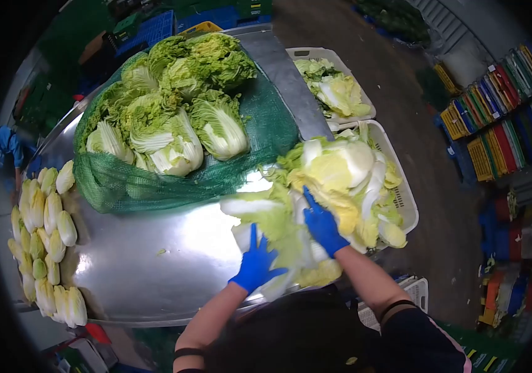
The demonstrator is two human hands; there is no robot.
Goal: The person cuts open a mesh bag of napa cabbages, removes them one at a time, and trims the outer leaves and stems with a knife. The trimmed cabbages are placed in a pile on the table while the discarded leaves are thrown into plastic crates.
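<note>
My left hand [256, 263], in a blue glove, has its fingers spread against loose cabbage leaves [271, 217] at the edge of the metal table. Also gloved in blue, my right hand [323, 226] lies with stretched fingers on the other side of these leaves, which are blurred. Neither hand is wrapped around anything. Just beyond my right hand, a white crate [407, 198] is heaped with pale and yellow cabbage leaves [340, 163]. Whole napa cabbages [219, 127] lie in an opened green mesh bag [172, 194] at the far side of the table.
Several trimmed cabbages [45, 230] stand in a group at the left end of the metal table [135, 267]. A second white crate [365, 110] with leaves sits farther back. Colourful stacked crates [495, 118] line the right side. A person in blue [8, 146] is at far left.
</note>
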